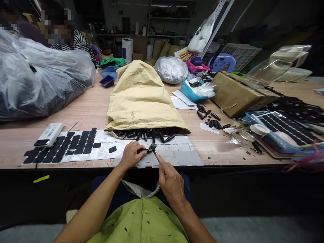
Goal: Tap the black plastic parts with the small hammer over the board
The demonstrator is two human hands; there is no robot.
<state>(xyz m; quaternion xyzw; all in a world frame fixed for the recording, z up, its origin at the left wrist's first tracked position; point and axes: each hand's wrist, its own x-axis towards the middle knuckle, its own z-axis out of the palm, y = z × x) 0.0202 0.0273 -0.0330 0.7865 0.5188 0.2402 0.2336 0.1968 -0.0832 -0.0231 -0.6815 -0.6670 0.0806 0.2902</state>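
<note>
My left hand (pixel 131 154) is closed, pinching a slim black piece (pixel 143 150) low over the grey board (pixel 174 157) at the table's front edge. In my right hand (pixel 171 180) is a small hammer (pixel 155 152), gripped by its thin metal shaft. Its dark rounded head lies against the right end of the black piece, or just over it; I cannot tell which. Just beyond both hands, several black handle-like parts (pixel 154 135) spill from the mouth of a tan sack (pixel 144 98).
A white sheet of black stickers (pixel 83 143) and a white device (pixel 49 135) lie left. A big plastic bag (pixel 43 77) stands behind them, near a person in stripes. On the right are loose black parts (pixel 212 123), a cardboard box (pixel 243 94) and a blue tray (pixel 283 135).
</note>
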